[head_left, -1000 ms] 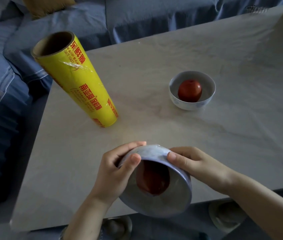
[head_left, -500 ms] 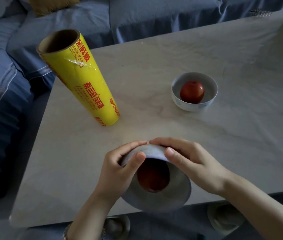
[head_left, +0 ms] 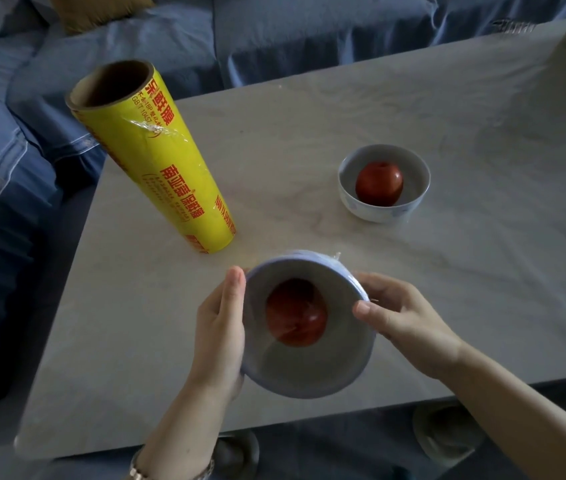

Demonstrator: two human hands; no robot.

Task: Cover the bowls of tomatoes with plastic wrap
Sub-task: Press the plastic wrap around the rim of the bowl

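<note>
Roll (head_left: 157,161) upright on surface (head_left: 343,116). Held bowl (head_left: 309,368) in front of roll, mouth tilted toward camera. Wrap (head_left: 343,268) stretched over mouth, bunched at rim, blurring tomato (head_left: 295,313) inside. Left hand (head_left: 219,330) cups left wall, fingers mostly hidden behind. Right hand (head_left: 409,323) grasps right rim, thumb on top, fingers curled behind. Bowl's underside hidden. Far bowl (head_left: 378,213) right of roll, second tomato (head_left: 378,183) uncovered.

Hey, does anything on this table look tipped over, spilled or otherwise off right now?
The near bowl is tipped steeply toward the camera, gripped between the left hand and right hand. Its tomato sits behind the plastic film stretched over the rim. The far bowl is upright, apparently uncovered. Nothing looks spilled.
</note>
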